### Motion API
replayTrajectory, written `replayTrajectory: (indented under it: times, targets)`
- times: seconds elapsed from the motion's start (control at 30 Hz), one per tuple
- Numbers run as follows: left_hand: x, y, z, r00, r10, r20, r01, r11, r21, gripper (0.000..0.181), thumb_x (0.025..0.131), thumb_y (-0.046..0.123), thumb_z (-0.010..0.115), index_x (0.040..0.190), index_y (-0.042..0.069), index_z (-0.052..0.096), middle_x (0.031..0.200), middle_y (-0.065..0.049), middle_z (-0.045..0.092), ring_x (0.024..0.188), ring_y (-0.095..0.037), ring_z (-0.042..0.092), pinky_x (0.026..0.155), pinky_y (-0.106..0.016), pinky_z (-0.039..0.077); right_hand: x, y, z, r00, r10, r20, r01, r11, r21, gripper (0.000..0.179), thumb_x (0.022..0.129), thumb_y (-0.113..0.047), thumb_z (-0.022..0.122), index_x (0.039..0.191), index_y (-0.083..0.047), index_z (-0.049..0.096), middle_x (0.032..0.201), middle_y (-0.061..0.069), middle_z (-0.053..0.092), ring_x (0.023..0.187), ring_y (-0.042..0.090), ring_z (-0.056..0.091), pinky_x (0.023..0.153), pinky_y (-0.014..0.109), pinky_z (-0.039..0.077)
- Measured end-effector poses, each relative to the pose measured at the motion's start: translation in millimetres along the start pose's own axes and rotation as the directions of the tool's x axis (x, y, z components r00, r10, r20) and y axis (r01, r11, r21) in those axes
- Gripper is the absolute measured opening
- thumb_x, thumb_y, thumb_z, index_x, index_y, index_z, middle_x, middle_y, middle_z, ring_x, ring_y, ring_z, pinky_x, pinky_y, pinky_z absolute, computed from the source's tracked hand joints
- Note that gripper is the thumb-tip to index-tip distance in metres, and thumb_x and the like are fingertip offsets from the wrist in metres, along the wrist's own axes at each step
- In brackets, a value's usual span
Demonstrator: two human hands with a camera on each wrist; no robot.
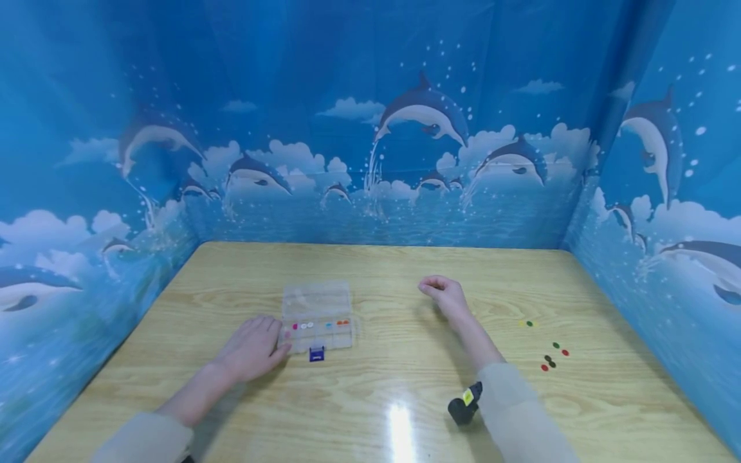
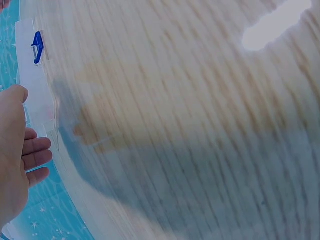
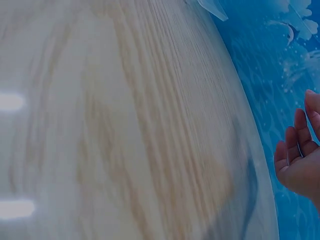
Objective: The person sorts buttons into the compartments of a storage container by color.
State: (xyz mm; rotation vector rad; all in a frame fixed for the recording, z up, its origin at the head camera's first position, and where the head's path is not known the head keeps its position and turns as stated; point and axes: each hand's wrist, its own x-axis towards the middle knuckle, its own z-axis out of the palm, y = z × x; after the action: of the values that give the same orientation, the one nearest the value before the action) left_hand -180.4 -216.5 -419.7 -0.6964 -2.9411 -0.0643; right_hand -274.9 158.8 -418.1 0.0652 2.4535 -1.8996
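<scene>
A clear plastic compartment box lies with its lid raised at the back and a blue latch in front. Small magenta, white, blue and orange round pieces sit in its compartments. My left hand rests against the box's left side, fingers loosely extended, its thumb by the front left corner. In the left wrist view, the left hand is beside the box edge. Right of the box, my right hand is over the table, thumb and forefinger close together. Anything between those fingertips is too small or hidden to see.
On the right of the wooden table lie loose small discs: a green disc by yellow ones, another green disc, red discs and dark discs. A blue dolphin-print curtain surrounds the back and sides.
</scene>
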Motion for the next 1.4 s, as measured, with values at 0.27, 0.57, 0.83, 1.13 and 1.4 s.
replayTrajectory:
  times: [0.27, 0.57, 0.83, 1.13, 1.4]
  targets:
    - [-0.4, 0.1, -0.2, 1.000, 0.006, -0.003, -0.006, 1.000, 0.002, 0.041, 0.092, 0.034, 0.052, 0.105, -0.004, 0.056, 0.101, -0.018, 0.056, 0.103, -0.036, 0.052, 0.096, -0.052, 0.038, -0.2, 7, -27, 0.999, 0.019, -0.034, -0.020, 0.999, -0.026, 0.027, 0.090, -0.015, 0.060, 0.110, 0.003, 0.058, 0.111, 0.014, 0.058, 0.107, 0.027, 0.048, 0.095, 0.041, 0.038]
    - [-0.2, 1.1, -1.3, 1.000, 0.007, 0.002, -0.007, 1.000, 0.003, 0.039, 0.092, 0.034, 0.052, 0.103, -0.003, 0.056, 0.097, -0.016, 0.056, 0.100, -0.034, 0.053, 0.094, -0.051, 0.040, -3.7, 16, -54, 0.998, 0.035, -0.052, -0.039, 0.996, -0.084, 0.032, 0.092, -0.019, 0.057, 0.116, 0.003, 0.055, 0.118, 0.016, 0.055, 0.111, 0.029, 0.045, 0.097, 0.042, 0.037]
    - [-0.1, 1.6, -2.8, 1.000, 0.011, 0.000, -0.011, 1.000, 0.001, 0.036, 0.092, 0.033, 0.053, 0.100, -0.002, 0.056, 0.094, -0.013, 0.055, 0.096, -0.032, 0.053, 0.092, -0.050, 0.041, -9.1, 23, -75, 0.996, 0.039, -0.082, -0.048, 0.993, -0.109, 0.034, 0.092, -0.019, 0.057, 0.117, 0.004, 0.053, 0.119, 0.017, 0.053, 0.111, 0.028, 0.044, 0.096, 0.041, 0.037]
    - [0.3, 1.9, -4.1, 1.000, -0.001, 0.009, 0.001, 1.000, 0.006, 0.037, 0.091, 0.033, 0.053, 0.102, -0.003, 0.056, 0.095, -0.014, 0.055, 0.098, -0.033, 0.053, 0.093, -0.051, 0.040, -16.6, 27, -93, 0.996, 0.021, -0.086, -0.034, 0.988, -0.151, 0.036, 0.093, -0.020, 0.055, 0.119, 0.006, 0.052, 0.123, 0.021, 0.050, 0.113, 0.031, 0.043, 0.096, 0.044, 0.036]
    - [0.5, 2.8, -5.1, 1.000, 0.000, 0.016, 0.000, 1.000, 0.013, 0.035, 0.092, 0.033, 0.053, 0.099, -0.001, 0.056, 0.092, -0.012, 0.055, 0.097, -0.033, 0.053, 0.093, -0.051, 0.040, -23.5, 32, -103, 0.994, 0.041, -0.103, -0.060, 0.981, -0.186, 0.038, 0.093, -0.019, 0.055, 0.119, 0.007, 0.051, 0.125, 0.023, 0.048, 0.114, 0.032, 0.043, 0.095, 0.042, 0.036]
